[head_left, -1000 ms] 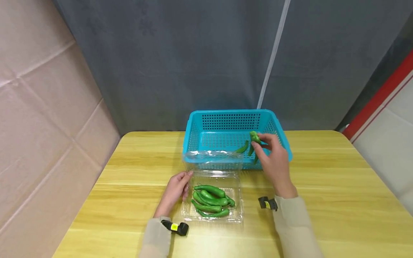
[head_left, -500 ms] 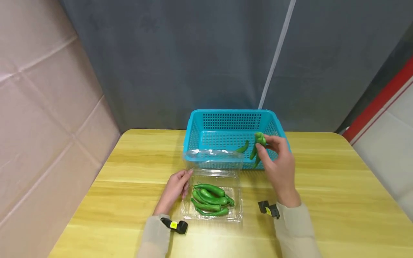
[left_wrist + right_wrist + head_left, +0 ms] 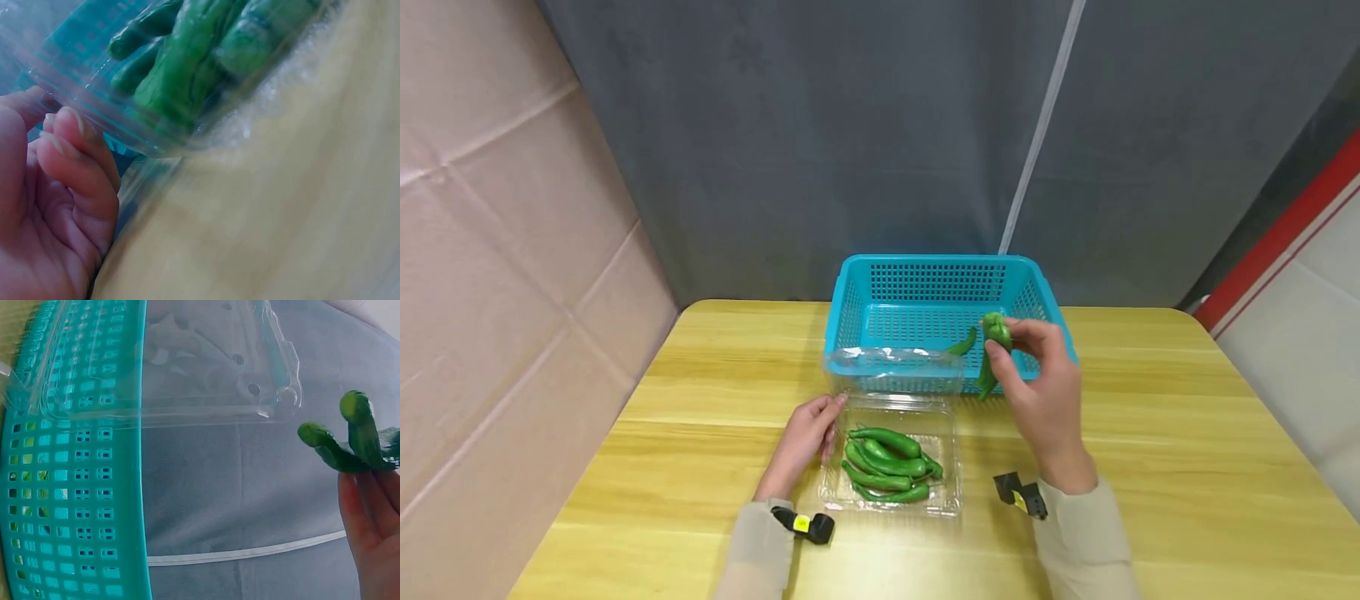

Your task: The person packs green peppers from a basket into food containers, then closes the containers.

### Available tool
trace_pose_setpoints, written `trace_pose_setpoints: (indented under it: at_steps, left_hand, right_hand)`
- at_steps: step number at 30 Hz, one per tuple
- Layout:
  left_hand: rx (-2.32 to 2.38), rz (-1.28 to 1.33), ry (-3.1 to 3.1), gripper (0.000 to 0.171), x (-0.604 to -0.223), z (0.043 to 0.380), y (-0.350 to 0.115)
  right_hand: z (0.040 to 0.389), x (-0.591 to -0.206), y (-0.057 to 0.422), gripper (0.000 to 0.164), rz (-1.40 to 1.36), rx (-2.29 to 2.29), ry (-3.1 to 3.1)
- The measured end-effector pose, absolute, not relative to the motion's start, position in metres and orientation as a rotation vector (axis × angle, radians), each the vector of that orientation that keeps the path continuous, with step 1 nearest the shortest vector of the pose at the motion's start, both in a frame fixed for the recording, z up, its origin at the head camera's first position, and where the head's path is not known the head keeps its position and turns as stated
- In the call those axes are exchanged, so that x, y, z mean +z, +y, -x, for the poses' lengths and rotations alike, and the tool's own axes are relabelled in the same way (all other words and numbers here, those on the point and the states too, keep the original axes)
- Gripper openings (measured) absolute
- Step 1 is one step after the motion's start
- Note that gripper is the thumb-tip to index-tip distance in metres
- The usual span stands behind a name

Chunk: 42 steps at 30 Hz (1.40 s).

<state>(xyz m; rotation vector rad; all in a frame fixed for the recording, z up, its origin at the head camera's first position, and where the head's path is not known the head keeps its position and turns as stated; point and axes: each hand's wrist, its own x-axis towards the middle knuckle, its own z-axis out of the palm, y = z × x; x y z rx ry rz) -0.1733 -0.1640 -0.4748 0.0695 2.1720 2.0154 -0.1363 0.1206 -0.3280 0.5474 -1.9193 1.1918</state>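
Observation:
My right hand [image 3: 1048,408] holds green chili peppers [image 3: 997,329] between thumb and fingers, over the near right part of the blue basket [image 3: 940,260]. Two stem ends of these peppers [image 3: 362,434] show in the right wrist view. With its thumb at the left hinge corner, my left hand [image 3: 805,437] pinches the edge of a clear plastic clamshell box [image 3: 953,504]. Its other fingers are curled beside the wall in the left wrist view. Several green chili peppers [image 3: 887,467] lie inside the box, and another chili pepper [image 3: 964,342] lies in the basket.
The box's raised clear lid [image 3: 887,358] overlaps the basket's near side. Both stand on a wooden table [image 3: 1150,433], with a grey curtain [image 3: 820,150] behind it. A pale padded wall [image 3: 512,292] is on the left.
My right hand shifted right with the peppers, then slightly back left and lower. The held peppers turned and now hang closer together. My left hand and the box stayed nearly still.

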Motion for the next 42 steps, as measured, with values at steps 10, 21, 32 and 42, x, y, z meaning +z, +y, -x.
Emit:
trace_pose_setpoints:
  at_steps: [10,21,32,42]
  left_hand:
    - [2.006,-0.074,2.137,0.051,-0.465,0.171,-0.164]
    - [1.990,-0.091,2.132,0.040,-0.448,0.163,-0.161]
    - [2.024,-0.094,2.109,0.040,-0.450,0.163,-0.163]
    - [2.009,-0.092,2.123,0.040,-0.446,0.162,-0.162]
  right_hand:
    - [0.133,-0.328,0.114,0.029,-0.656,1.085,-2.013]
    - [0.138,-0.338,0.100,0.033,-0.821,0.968,-2.213]
    - [0.138,-0.346,0.080,0.023,-1.058,0.814,-2.424]
    - [0.131,-0.356,0.060,0.024,-1.098,0.648,-2.743]
